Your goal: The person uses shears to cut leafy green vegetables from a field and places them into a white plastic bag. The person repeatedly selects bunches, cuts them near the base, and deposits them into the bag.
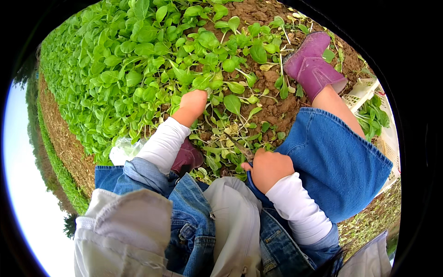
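My left hand [194, 104] is closed around the base of a leafy green plant [208, 82] at the edge of a dense bed of greens [124, 60]. The fingertips are hidden behind the back of the hand. In my right hand [272, 170] is a pair of scissors [241, 147], gripped by its blue handle. Its dark blades point up and left toward the low stems, apart from the plant in my left hand. Trimmed and yellowed leaves [226, 143] lie on the soil between my hands.
A white plastic basket [391, 131] holding cut greens [371, 117] stands at the right. My purple boots [310, 64] are planted on either side, the left one partly hidden by my sleeve. A clear plastic bag [125, 150] lies by my left forearm. Brown soil [272, 104] shows between plants.
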### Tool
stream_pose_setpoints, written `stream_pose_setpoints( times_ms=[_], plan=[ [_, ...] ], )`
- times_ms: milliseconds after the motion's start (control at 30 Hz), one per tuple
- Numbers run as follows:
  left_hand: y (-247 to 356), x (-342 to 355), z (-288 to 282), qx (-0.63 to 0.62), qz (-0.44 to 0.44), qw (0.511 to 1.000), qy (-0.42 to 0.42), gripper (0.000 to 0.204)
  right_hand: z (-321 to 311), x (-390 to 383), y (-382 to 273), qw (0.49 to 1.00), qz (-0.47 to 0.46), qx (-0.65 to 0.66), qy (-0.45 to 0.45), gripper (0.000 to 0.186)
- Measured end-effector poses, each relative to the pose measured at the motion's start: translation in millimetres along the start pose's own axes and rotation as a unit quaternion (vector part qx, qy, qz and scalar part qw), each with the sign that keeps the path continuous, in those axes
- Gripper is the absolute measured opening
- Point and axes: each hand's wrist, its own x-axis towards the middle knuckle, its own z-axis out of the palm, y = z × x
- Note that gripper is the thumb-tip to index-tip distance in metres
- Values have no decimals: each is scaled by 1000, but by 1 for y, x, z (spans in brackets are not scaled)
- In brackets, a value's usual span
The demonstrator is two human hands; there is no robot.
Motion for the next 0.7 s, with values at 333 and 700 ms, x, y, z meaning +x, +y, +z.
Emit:
stream_pose_setpoints(
  times_ms=[333, 700],
  plan=[
    [57, 18, -34, 110, 251, 947, 165, 4, -6, -5, 2, 998, -21, 19, 60, 36],
    [43, 84, -27, 295, 160, 942, 13, 12, -7, -5, 3, 997, -24, 15, 76, 35]
  ],
)
